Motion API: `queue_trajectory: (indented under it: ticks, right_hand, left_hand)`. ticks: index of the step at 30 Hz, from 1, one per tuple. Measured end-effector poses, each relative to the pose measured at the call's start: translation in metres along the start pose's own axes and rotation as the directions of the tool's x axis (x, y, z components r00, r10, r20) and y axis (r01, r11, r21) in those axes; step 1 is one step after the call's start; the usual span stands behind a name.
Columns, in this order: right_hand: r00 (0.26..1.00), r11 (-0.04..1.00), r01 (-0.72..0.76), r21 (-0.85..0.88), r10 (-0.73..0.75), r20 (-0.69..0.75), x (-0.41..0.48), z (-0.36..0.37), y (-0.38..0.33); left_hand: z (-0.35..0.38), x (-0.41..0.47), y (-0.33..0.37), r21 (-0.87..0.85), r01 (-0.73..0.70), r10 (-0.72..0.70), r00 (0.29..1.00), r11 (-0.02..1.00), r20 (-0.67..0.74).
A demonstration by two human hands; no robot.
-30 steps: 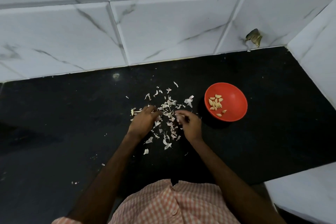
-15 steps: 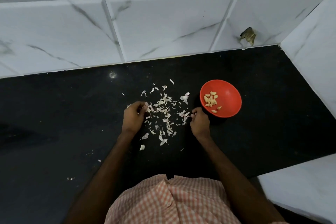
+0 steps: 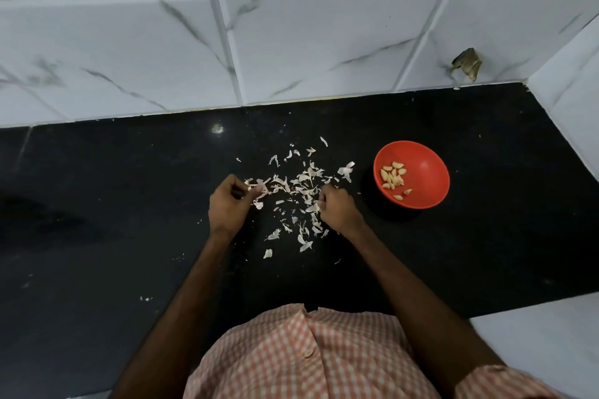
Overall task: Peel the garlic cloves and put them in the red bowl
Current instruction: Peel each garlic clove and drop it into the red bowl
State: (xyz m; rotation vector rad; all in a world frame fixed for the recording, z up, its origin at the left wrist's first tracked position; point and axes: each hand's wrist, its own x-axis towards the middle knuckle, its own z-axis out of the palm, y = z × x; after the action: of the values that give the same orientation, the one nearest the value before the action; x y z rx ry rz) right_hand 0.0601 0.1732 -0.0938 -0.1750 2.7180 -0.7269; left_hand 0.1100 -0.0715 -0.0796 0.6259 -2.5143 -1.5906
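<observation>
- The black table (image 3: pixel 129 269) lies nearest.
- Left of the red bowl (image 3: pixel 429 176), the left hand (image 3: pixel 230 204) pinches a pale piece (image 3: pixel 259 185) beside the garlic skins (image 3: pixel 303 183); the right hand (image 3: pixel 337 209) is curled, its content hidden.
- Peeled cloves (image 3: pixel 393 176) lie in the bowl, near the right hand.
- Behind the bowl: white marbled tiles (image 3: pixel 324 42).

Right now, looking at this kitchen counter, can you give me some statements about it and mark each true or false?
The red bowl holds peeled cloves. True.
The red bowl stands left of both hands. False: it stands right of the right hand.
Garlic skins lie scattered on the black counter. True.
The left hand lies flat and open. False: its fingers are curled, pinching a pale bit of garlic.
The wall tiles are white. True.
</observation>
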Motion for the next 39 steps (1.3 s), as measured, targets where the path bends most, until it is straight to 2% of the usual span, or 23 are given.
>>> queue_trajectory:
  ticks: [3, 5, 8, 10, 13, 15, 19, 22, 23, 24, 26, 28, 30, 32, 34, 36, 37, 39]
  right_hand:
    - [0.998, 0.967, -0.053, 0.251, 0.061, -0.023, -0.002, -0.002, 0.0]
    - [0.989, 0.875, -0.12, 0.47, 0.149, -0.025, -0.006, -0.008, 0.003]
    - [0.98, 0.736, -0.197, 0.648, 0.174, 0.1, -0.016, -0.018, 0.013]
    - [0.964, 0.713, -0.262, 0.651, 0.159, 0.214, -0.024, -0.021, 0.02]
    - [0.903, 0.78, -0.36, 0.512, 0.154, 0.4, -0.031, -0.013, 0.018]
    - [0.883, 0.776, -0.374, 0.507, 0.13, 0.451, -0.032, -0.001, 0.009]
    - [0.962, 0.751, -0.227, 0.621, 0.071, 0.265, -0.022, 0.007, -0.012]
    - [0.97, 0.612, -0.235, 0.755, 0.102, 0.219, -0.017, -0.009, -0.011]
    - [0.969, 0.6, -0.246, 0.761, 0.123, 0.215, -0.016, -0.016, -0.004]
    - [0.966, 0.633, -0.258, 0.73, 0.147, 0.213, -0.016, -0.021, 0.004]
    - [0.953, 0.786, -0.293, 0.544, 0.192, 0.236, -0.016, -0.026, 0.016]
    - [0.937, 0.923, -0.292, 0.25, 0.223, 0.27, -0.016, -0.021, 0.021]
    - [0.951, 0.968, -0.228, 0.109, 0.197, 0.239, -0.015, -0.009, 0.014]
    - [0.973, 0.977, -0.167, 0.133, 0.142, 0.183, -0.013, 0.003, -0.001]
    - [0.98, 0.961, -0.144, 0.237, 0.105, 0.172, -0.009, 0.008, -0.014]
    - [0.987, 0.928, -0.159, 0.337, 0.137, 0.089, -0.004, 0.001, -0.017]
    - [0.984, 0.918, -0.166, 0.359, 0.178, -0.001, 0.0, -0.005, -0.014]
    - [0.948, 0.899, -0.192, 0.393, 0.273, -0.162, 0.01, -0.018, -0.005]
  left_hand:
    - [-0.003, -0.001, -0.004, 0.004, -0.021, 0.02, 0.998, 1.0, 0.053]
    - [-0.005, -0.003, -0.006, 0.011, -0.017, 0.016, 0.998, 1.0, 0.06]
    - [-0.006, -0.007, -0.009, 0.048, -0.014, 0.012, 0.999, 0.999, 0.053]
    - [-0.006, -0.01, -0.011, 0.057, -0.004, 0.001, 0.998, 0.998, 0.057]
    - [-0.007, -0.015, -0.012, 0.036, 0.028, -0.03, 0.998, 0.999, 0.047]
    - [-0.008, -0.019, -0.012, 0.03, 0.037, -0.038, 0.999, 0.999, 0.036]
    - [-0.01, -0.021, -0.01, 0.018, 0.039, -0.04, 0.999, 0.999, 0.009]
    - [-0.013, -0.016, -0.012, -0.04, 0.023, -0.025, 0.999, 0.999, -0.044]
    - [-0.014, -0.013, -0.013, -0.046, 0.015, -0.018, 0.997, 0.999, -0.072]
    - [-0.014, -0.01, -0.014, -0.014, -0.017, 0.016, 0.996, 1.0, -0.092]
    - [-0.012, 0.0, -0.016, 0.128, -0.093, 0.103, 0.991, 0.987, -0.081]
    - [-0.003, 0.012, -0.021, 0.207, -0.103, 0.106, 0.994, 0.973, -0.002]
    - [0.011, 0.014, -0.027, 0.267, -0.123, 0.098, 0.99, 0.956, 0.102]
    - [0.027, 0.008, -0.034, 0.319, -0.187, 0.138, 0.976, 0.929, 0.169]
    - [0.039, 0.001, -0.037, 0.319, -0.257, 0.194, 0.957, 0.912, 0.215]
    - [0.046, -0.002, -0.035, 0.275, -0.304, 0.245, 0.942, 0.912, 0.23]
    - [0.047, -0.003, -0.032, 0.231, -0.298, 0.253, 0.945, 0.926, 0.206]
    - [0.044, -0.002, -0.026, 0.119, -0.231, 0.224, 0.972, 0.966, 0.07]
